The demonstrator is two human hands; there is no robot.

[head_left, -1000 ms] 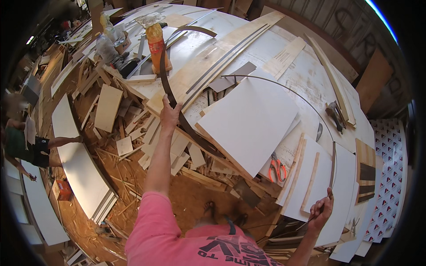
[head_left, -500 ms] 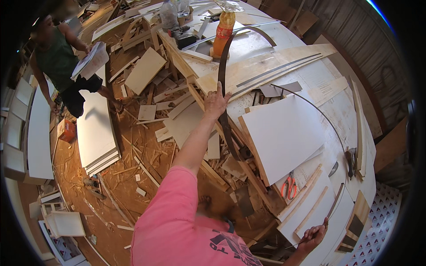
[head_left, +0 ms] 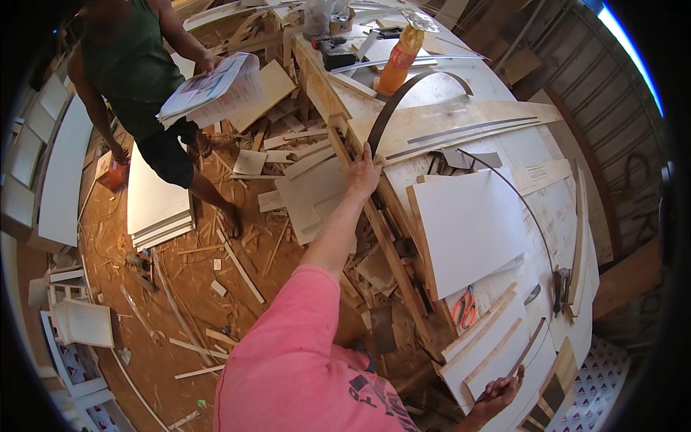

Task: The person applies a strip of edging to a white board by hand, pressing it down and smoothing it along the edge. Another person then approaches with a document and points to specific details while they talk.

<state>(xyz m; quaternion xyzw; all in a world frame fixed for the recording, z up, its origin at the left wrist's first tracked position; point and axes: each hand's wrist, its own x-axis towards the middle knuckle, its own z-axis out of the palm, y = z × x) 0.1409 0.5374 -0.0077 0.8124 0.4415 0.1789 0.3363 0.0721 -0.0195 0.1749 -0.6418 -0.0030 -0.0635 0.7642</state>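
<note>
My left hand [head_left: 363, 175] is closed on a long, thin dark brown strip [head_left: 394, 101] at the bench's near-left edge. From there the strip arches up and over onto the bench top. Low at the right, my right hand [head_left: 499, 393] has its fingers curled round a thin dark length [head_left: 533, 341], which looks like part of the same strip. Another stretch of dark strip [head_left: 520, 193] curves over the bench beside a white sheet [head_left: 471, 230]. Orange-handled scissors [head_left: 464, 308] lie between the hands, next to narrow wooden strips [head_left: 484, 335].
An orange drink bottle [head_left: 399, 65] stands on the bench near a cordless drill [head_left: 335, 52]. At the left a person in a green top [head_left: 129, 68] holds papers [head_left: 212, 86], the other hand by an orange-red box [head_left: 113, 171]. Offcuts litter the floor [head_left: 237, 288]; white panels [head_left: 160, 194] lie stacked.
The person at the left has come closer with the papers. My left hand has shifted slightly down along the bench edge, and less strip hangs below it. My right hand has dropped a little.
</note>
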